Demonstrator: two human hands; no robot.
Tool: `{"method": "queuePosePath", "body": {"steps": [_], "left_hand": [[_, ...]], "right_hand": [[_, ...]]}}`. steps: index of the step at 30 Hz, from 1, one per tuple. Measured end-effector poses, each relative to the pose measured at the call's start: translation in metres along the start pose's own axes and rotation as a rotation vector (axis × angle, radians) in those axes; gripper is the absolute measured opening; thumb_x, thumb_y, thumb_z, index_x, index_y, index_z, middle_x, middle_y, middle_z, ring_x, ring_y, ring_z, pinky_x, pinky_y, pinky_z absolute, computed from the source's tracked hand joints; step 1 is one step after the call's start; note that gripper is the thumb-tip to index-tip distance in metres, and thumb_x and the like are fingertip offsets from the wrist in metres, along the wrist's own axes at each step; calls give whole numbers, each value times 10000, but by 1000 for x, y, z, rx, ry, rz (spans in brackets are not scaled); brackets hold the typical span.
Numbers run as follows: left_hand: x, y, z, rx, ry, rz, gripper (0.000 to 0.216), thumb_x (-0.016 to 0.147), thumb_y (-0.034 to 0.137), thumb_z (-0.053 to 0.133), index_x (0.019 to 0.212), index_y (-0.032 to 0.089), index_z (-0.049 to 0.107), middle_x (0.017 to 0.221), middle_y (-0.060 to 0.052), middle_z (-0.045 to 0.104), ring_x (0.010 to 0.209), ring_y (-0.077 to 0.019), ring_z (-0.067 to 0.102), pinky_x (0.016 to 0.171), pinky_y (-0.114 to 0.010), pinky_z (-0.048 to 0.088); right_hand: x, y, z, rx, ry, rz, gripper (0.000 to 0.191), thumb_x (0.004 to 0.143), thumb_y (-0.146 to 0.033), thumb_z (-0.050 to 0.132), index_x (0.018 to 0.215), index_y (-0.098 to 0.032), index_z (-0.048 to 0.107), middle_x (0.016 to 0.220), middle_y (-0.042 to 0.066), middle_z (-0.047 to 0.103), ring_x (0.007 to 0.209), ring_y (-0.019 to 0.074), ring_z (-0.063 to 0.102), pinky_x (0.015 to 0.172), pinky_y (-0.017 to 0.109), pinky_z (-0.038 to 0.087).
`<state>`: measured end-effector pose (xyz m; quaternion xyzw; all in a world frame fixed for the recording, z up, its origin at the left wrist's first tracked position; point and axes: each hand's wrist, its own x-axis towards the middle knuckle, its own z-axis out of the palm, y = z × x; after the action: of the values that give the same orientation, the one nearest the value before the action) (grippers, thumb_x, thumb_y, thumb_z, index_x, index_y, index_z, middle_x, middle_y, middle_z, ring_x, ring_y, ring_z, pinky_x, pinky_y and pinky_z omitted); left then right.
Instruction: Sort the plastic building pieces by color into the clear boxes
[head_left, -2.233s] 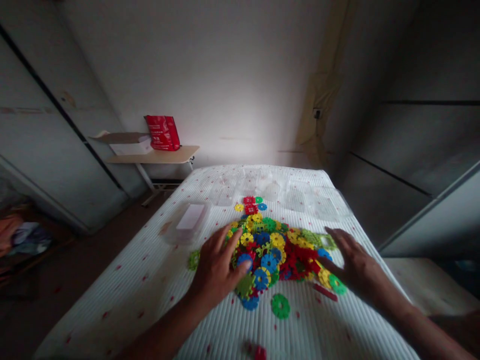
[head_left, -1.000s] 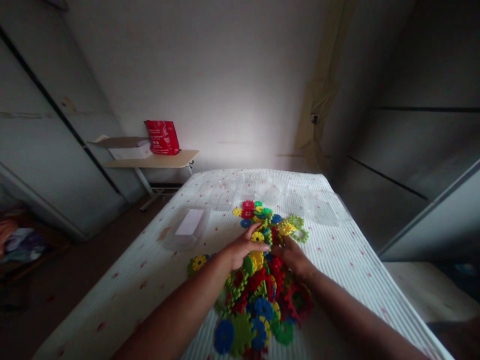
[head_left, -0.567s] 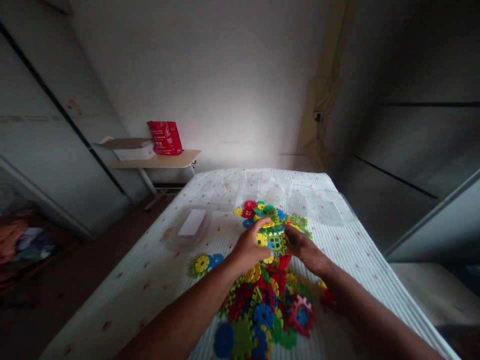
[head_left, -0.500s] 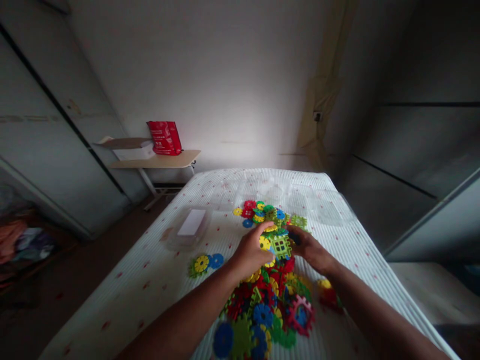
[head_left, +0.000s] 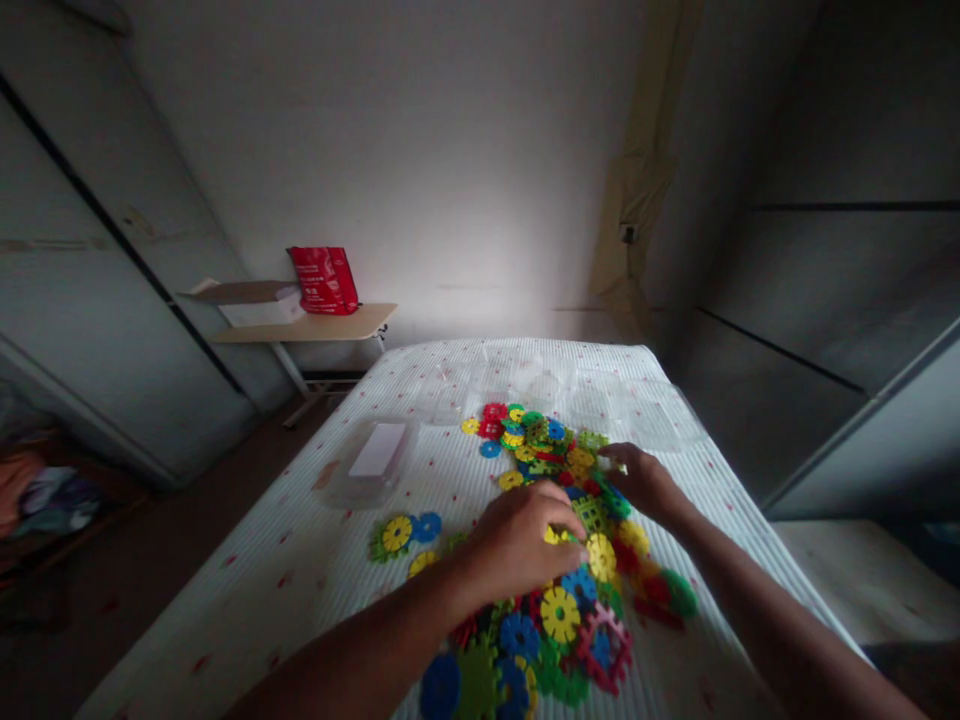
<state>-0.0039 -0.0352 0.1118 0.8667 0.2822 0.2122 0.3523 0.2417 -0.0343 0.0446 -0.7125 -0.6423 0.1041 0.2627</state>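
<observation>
Sifting toy pieces (head_left: 577,585), seemingly! Left hand (head_left: 525,538) half-curled, right hand (head_left: 646,482) loosely bent, any hold unclear; next calls for light raking.

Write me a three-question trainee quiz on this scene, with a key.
1. What colour is the bag standing on the side table?
A) Blue
B) Red
C) Yellow

2. True or false: the left hand is at the pile of interlocking plastic pieces.

3. Which hand is nearer the clear plastic containers at the far end?

Key:
1. B
2. True
3. The right hand
</observation>
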Motion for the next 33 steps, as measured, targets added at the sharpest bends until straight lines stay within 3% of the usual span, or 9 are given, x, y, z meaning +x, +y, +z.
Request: {"method": "queuePosePath", "body": {"steps": [2, 4, 6, 9, 13, 19, 26, 30, 33], "left_hand": [[20, -17, -11, 79, 79, -92, 176, 785, 269, 544, 809, 223, 712, 824, -15, 684, 800, -160, 625, 786, -277, 481], [44, -42, -20, 227, 224, -202, 197, 802, 260, 522, 887, 218, 695, 936, -26, 686, 910, -163, 610, 843, -263, 458], [66, -68, -25, 411, 262, -418, 239, 807, 315, 541, 994, 231, 664, 1063, -34, 659, 1022, -178, 576, 899, -265, 431], [86, -96, -21, 467, 300, -563, 319, 846, 352, 470, 1074, 196, 629, 1109, -104, 628, 1056, -241, 559, 904, -354, 433], [97, -110, -7, 496, 372, -637, 461, 856, 486, 392, 1231, 251, 523, 1242, -110, 537, 1121, -294, 503, 874, -432, 445], [120, -116, 4, 529, 377, -749, 567, 811, 649, 321, 1257, 347, 498, 1292, -92, 490, 1188, -326, 425, 936, -514, 371], [125, -115, 5, 517, 352, -643, 560, 771, 702, 348, 1060, 318, 636, 1171, -117, 528, 1127, -336, 447, 909, -513, 358], [115, -108, 6, 414, 325, -590, 479, 777, 654, 417, 1011, 306, 650, 1105, -99, 564, 1080, -315, 502, 889, -454, 392], [105, -101, 7, 264, 318, -522, 419, 808, 580, 437, 980, 272, 663, 993, -91, 622, 1012, -283, 569, 872, -387, 415]], "right_hand": [[4, -3, 4, -193, -19, 16, 391, 738, -139, 499, 1112, -150, 613, 1099, 127, 637, 1002, 237, 598, 891, 340, 430], [9, -8, 8, -320, -66, 68, 429, 772, -189, 521, 1197, -137, 551, 1108, 150, 617, 1021, 253, 580, 881, 351, 417], [14, -13, 14, -387, -107, 129, 480, 790, -241, 536, 1257, -141, 488, 1128, 163, 596, 1047, 267, 555, 862, 361, 409], [23, -19, 19, -415, -174, 137, 505, 801, -185, 488, 1302, -162, 429, 1184, 157, 566, 1083, 265, 522, 857, 359, 393], [31, -23, 22, -446, -237, 117, 552, 796, -110, 415, 1344, -161, 371, 1212, 161, 549, 1074, 266, 510, 854, 365, 384], [40, -21, 27, -463, -287, 86, 631, 766, -127, 444, 1382, -150, 308, 1222, 171, 522, 1118, 287, 458, 880, 388, 360], [53, -33, 28, -417, -356, -20, 705, 676, -160, 578, 1346, -163, 358, 1187, 143, 532, 1077, 270, 464, 900, 380, 326], [51, -51, 33, -381, -342, -113, 528, 718, -151, 536, 1242, -139, 479, 1101, 159, 578, 1027, 279, 490, 871, 388, 358], [50, -58, 44, -345, -311, -175, 416, 795, -165, 463, 1205, -151, 534, 1169, 184, 567, 1057, 313, 491, 844, 422, 397]]}}
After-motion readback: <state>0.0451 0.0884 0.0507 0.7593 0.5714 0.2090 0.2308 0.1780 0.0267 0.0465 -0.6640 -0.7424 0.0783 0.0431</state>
